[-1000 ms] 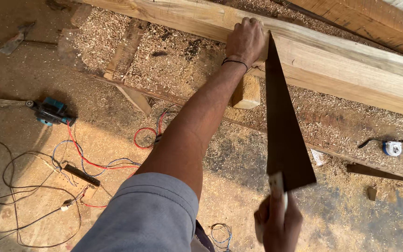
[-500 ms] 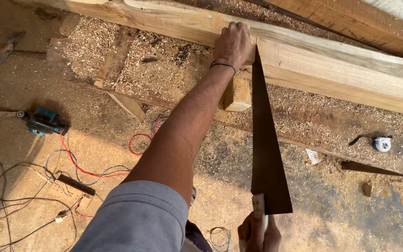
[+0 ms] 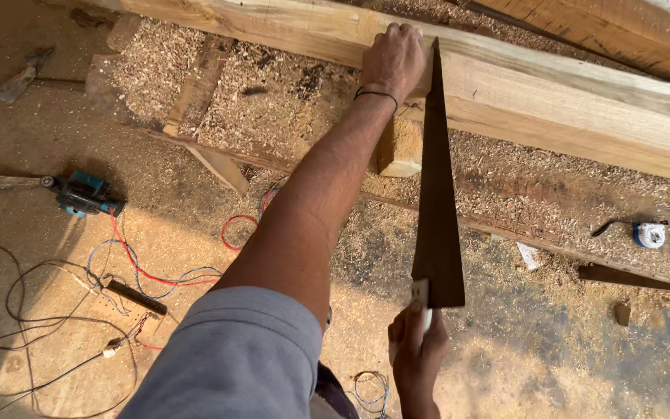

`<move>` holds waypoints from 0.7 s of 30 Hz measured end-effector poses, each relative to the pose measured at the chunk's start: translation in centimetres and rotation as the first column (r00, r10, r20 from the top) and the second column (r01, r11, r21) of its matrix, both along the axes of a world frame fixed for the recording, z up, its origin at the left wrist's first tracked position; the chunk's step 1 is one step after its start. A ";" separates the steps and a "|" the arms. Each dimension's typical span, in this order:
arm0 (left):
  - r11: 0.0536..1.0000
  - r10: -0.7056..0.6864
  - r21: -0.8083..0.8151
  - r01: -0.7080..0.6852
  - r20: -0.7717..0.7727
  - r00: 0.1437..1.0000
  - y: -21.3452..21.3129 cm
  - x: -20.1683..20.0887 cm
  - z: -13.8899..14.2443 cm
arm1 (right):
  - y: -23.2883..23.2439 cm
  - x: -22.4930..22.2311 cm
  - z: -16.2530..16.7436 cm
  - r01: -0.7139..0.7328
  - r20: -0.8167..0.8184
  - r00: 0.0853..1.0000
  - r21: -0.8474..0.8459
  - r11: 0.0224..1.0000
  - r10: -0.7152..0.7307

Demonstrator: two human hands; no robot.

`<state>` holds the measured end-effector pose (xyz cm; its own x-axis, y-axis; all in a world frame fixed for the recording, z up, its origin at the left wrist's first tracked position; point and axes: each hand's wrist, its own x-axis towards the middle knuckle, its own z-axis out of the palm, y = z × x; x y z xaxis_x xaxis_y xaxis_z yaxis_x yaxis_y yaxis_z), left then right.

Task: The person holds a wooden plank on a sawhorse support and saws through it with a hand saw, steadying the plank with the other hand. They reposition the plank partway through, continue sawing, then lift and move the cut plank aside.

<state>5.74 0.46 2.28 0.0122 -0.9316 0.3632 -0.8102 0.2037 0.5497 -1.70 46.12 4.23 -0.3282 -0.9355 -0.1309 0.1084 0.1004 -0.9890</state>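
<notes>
Your left hand [image 3: 395, 58] stayed flat, fingers together, on the timber beam [image 3: 552, 93]. Your right hand [image 3: 416, 349], clamped on the handsaw [image 3: 436, 202], had drawn the blade back across the beam's edge.

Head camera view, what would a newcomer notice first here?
A long dark handsaw runs up the middle, its tip at the pale timber beam, gripped by the right hand. The left hand presses on the beam. A blue power tool lies among cables on the sawdust floor, left.
</notes>
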 end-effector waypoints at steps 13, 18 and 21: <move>1.000 -0.003 0.013 0.002 0.092 0.996 -0.3 -0.3 -0.6 | 3.5 -2.5 7.5 0.049 0.161 0.985 0.088 0.995 -0.063; 0.999 0.025 -0.029 -0.023 0.073 0.997 -0.2 -0.7 -1.0 | 0.2 -2.8 9.7 0.023 -0.259 0.966 0.098 0.995 0.003; 1.000 0.010 -0.020 -0.009 0.052 0.999 0.0 -0.7 -0.9 | -7.6 -2.3 8.0 -0.187 -0.324 0.933 -0.064 0.980 0.157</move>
